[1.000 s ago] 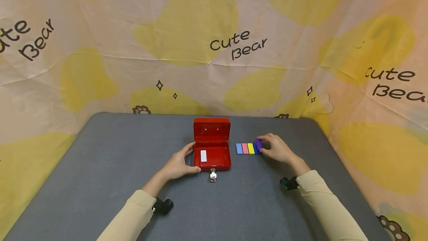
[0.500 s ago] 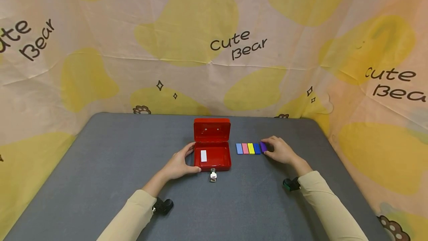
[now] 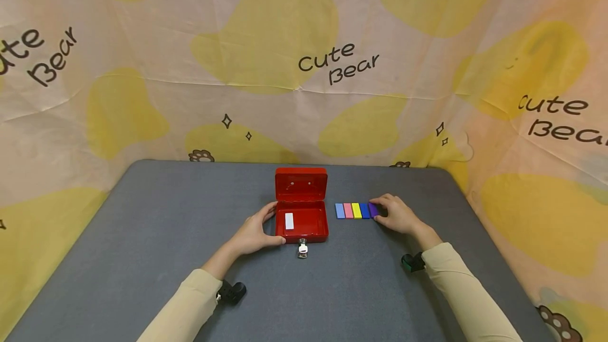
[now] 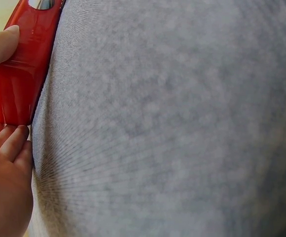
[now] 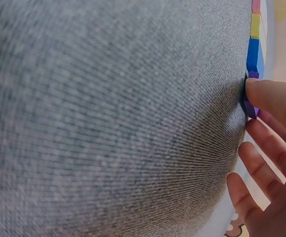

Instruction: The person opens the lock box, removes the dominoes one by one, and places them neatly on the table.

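A red cash box (image 3: 313, 223) stands with its lid (image 3: 301, 186) up in the head view. My left hand (image 3: 252, 234) grips its left side, the thumb at the front corner; in the left wrist view the fingertips (image 4: 15, 140) meet the side wall. A white block (image 3: 289, 221) lies inside the box. To its right is a row of light blue (image 3: 340, 211), pink (image 3: 349, 211), yellow (image 3: 357, 211) and dark blue (image 3: 364, 210) blocks. At the row's right end my right hand (image 3: 398, 215) pinches a purple block (image 3: 373, 210), slightly tilted beside the dark blue one.
A silver lock piece with a key (image 3: 303, 249) sticks out from the box's front. The grey tabletop (image 3: 332, 300) reaches back to a patterned cloth wall (image 3: 266, 120). Black cameras (image 3: 231, 293) are strapped at both wrists.
My right hand moved the purple block from over the dark blue one to the right, then slightly back left against the row's end. The left hand and box stayed put.
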The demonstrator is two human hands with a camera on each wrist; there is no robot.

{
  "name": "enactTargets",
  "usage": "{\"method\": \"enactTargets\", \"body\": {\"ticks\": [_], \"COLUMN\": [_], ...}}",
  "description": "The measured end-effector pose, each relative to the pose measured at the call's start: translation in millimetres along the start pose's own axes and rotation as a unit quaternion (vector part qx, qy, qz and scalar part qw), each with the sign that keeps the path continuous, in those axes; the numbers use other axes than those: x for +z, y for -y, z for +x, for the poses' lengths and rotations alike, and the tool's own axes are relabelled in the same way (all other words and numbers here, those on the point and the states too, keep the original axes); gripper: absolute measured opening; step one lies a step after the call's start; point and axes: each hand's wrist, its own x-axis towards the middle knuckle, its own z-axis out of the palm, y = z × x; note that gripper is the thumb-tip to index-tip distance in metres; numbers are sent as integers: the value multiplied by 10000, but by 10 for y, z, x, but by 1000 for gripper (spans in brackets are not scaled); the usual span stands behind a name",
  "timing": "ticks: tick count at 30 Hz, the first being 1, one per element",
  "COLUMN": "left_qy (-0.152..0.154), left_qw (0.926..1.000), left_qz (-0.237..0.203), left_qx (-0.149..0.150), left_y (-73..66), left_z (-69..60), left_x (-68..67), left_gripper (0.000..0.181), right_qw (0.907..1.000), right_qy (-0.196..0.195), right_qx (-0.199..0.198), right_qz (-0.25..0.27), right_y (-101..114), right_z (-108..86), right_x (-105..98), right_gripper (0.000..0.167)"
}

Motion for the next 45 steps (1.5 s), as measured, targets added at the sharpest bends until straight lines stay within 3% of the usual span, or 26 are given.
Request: {"method": "enactTargets", "body": {"ticks": [21, 31, 45], "left_qy": [-4, 21, 12], "left_qw": [10000, 10000, 9999], "left_qz": [-22, -48, -15], "left_qx": [-26, -78, -164], "left_y": [-14, -5, 1], "left_z": [1, 12, 17], "left_x": [-2, 3, 9], "left_gripper": [92, 92, 92], "right_qw": [9999, 9996, 9978], "right_qy": [118, 168, -233], "right_qx": [40, -126, -327], "right_qz": [20, 167, 528], "right_y": [38, 35, 179], "right_z": [0, 19, 128], "right_x": [2, -41, -36], "right_gripper": [44, 45, 39]}}
